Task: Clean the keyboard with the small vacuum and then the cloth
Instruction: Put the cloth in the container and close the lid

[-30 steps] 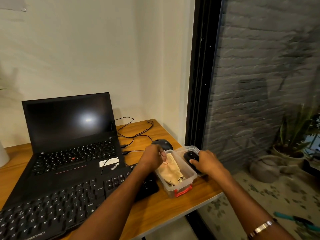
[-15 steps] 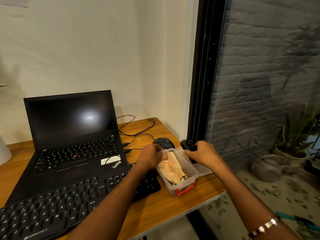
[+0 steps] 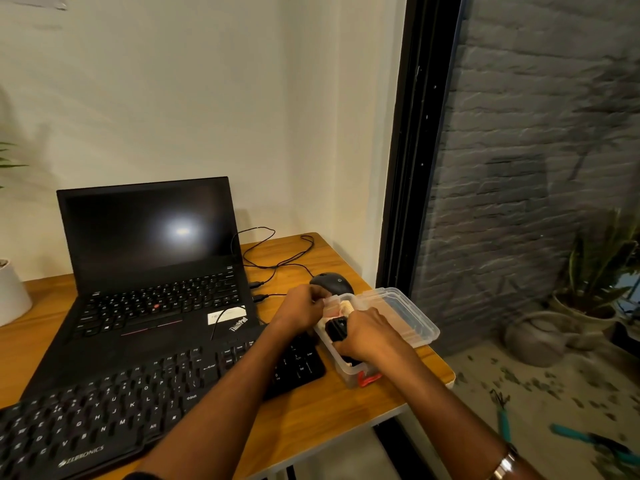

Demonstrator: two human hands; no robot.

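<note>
Fingers (image 3: pixel 341 344) of right hand (image 3: pixel 370 336) wrapped round small black vacuum (image 3: pixel 336 329) over clear plastic box (image 3: pixel 349 374), left hand (image 3: pixel 304 308) pinching box's far rim; compact, rigid, probably light, best gripped round its body; pale soft cloth (image 3: pixel 345 305) within, keyboard (image 3: pixel 138 400) beside.

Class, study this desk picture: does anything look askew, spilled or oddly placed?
The black keyboard lies askew, its far edge overlapping the open laptop. The clear box sits close to the desk's right edge. Nothing looks spilled on the desk.
</note>
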